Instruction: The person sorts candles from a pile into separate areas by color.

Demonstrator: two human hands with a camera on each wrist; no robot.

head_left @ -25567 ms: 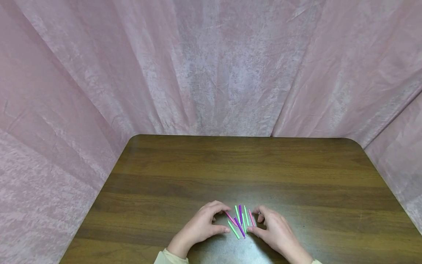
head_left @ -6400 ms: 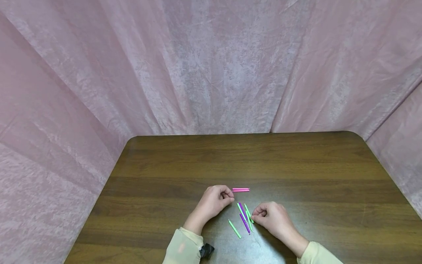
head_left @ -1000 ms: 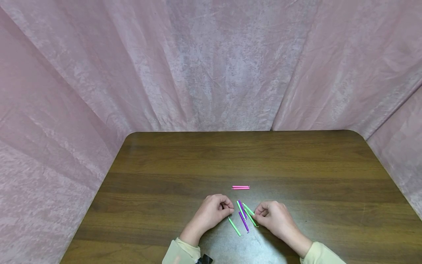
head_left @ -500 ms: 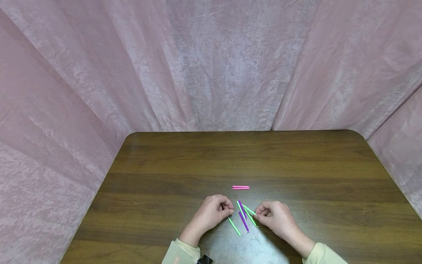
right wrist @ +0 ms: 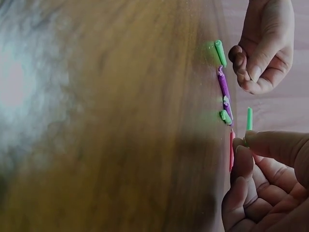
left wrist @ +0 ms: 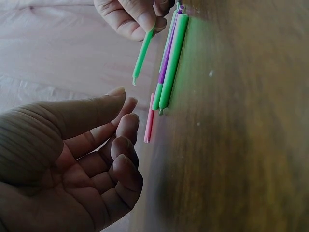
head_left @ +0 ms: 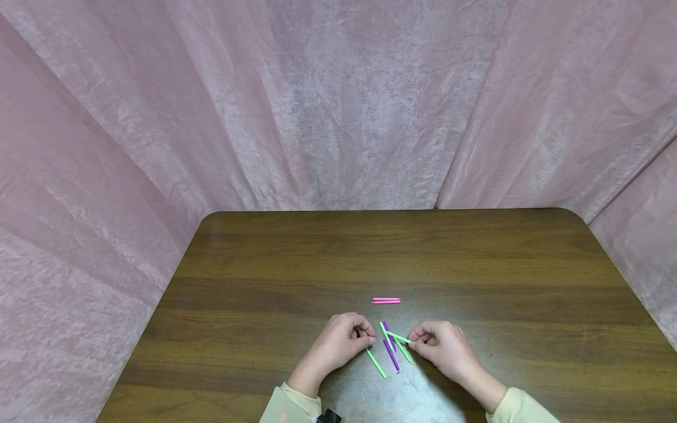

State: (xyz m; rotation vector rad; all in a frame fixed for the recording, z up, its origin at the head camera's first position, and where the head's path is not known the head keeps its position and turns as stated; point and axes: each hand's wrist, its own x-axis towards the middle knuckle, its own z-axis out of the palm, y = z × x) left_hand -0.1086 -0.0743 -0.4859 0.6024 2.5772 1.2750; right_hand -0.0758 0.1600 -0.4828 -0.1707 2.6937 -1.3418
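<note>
Between the thumb and index finger of my right hand, a slim green candle is pinched by one end. It points left, raised off the table in the left wrist view, where its pale wick shows. My left hand hovers on the other side of the pile, fingers loosely bent and holding nothing. Purple candles and green candles lie slanted between the hands. One more green candle lies apart, just below the left fingertips.
Two pink candles lie side by side, crosswise, behind the pile. The brown wooden table ends at a pink curtain. A small black object shows by the left sleeve.
Over the last second the green candle in the right hand swings from slanted to nearly crosswise, as that hand shifts slightly right. Much earlier, the pink candles lay among the others; now they are paired behind.
</note>
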